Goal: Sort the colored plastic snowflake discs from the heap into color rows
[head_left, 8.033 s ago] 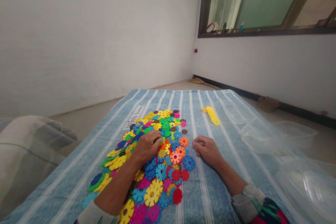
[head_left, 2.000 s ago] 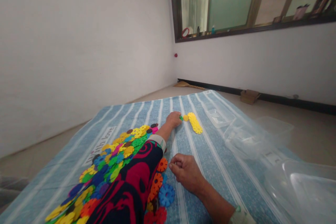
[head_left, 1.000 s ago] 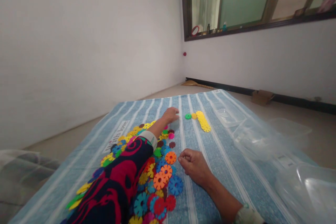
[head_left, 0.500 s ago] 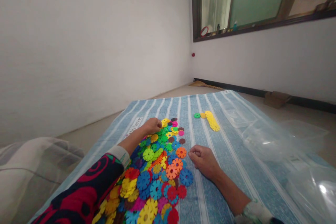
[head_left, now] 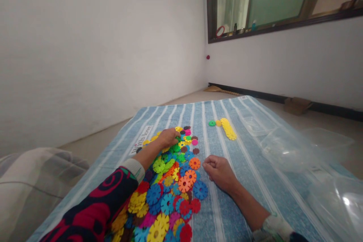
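Observation:
A heap of colourful notched plastic discs (head_left: 167,204), shaped like snowflake building pieces, covers the left middle of a blue-and-white striped cloth (head_left: 215,204). My left hand (head_left: 169,137) reaches over the far part of this heap. Its fingers are pinched down among green and yellow discs, and whatever lies between the fingertips is hidden. To the right of the heap my right hand (head_left: 219,172) rests on the cloth, curled closed, with nothing showing at its fingertips. An orange disc (head_left: 194,163) lies just left of it.
Beyond my right hand lie a row of overlapping yellow discs (head_left: 228,129), an orange-yellow disc (head_left: 218,123) and a green disc (head_left: 211,123). Clear plastic containers (head_left: 286,151) stand along the right side. Grey-white fabric (head_left: 36,189) bulges at the left.
My left hand has shifted slightly right and nearer, over the green discs, uncovering yellow discs on its left. My right hand stays in place. The view has tilted a little.

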